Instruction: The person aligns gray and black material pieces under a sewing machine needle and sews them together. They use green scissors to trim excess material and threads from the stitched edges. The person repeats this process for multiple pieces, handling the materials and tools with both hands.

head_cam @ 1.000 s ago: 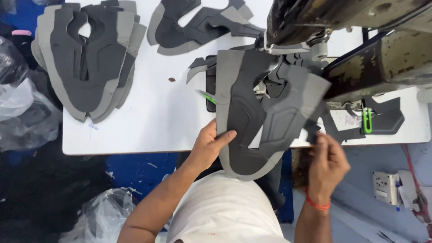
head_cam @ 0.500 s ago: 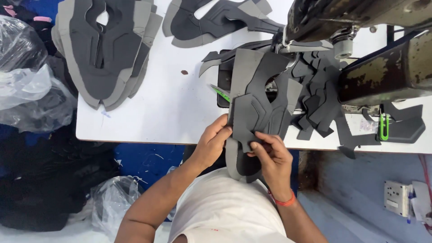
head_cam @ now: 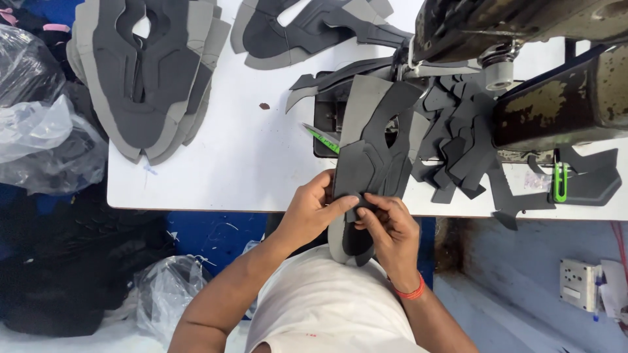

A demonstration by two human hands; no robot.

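A grey and dark shoe upper panel (head_cam: pixel 373 150) lies over the near edge of the white table (head_cam: pixel 248 170), reaching up toward the sewing machine (head_cam: pixel 523 65). My left hand (head_cam: pixel 314 210) grips its left edge, thumb on top. My right hand (head_cam: pixel 387 229), with a red band at the wrist, pinches the same panel from the right near its lower end. Both hands meet at the table's front edge.
A stack of grey uppers (head_cam: pixel 147 72) lies at the table's far left, more uppers (head_cam: pixel 314 29) at the back. Small dark cut pieces (head_cam: pixel 458 144) are heaped under the machine. A green tool (head_cam: pixel 324 138) and a green clip (head_cam: pixel 560 180) lie nearby. Plastic bags (head_cam: pixel 39 131) sit left.
My right hand came up from below the table edge onto the panel. The panel has been folded narrower and turned more upright, and the view has moved closer.
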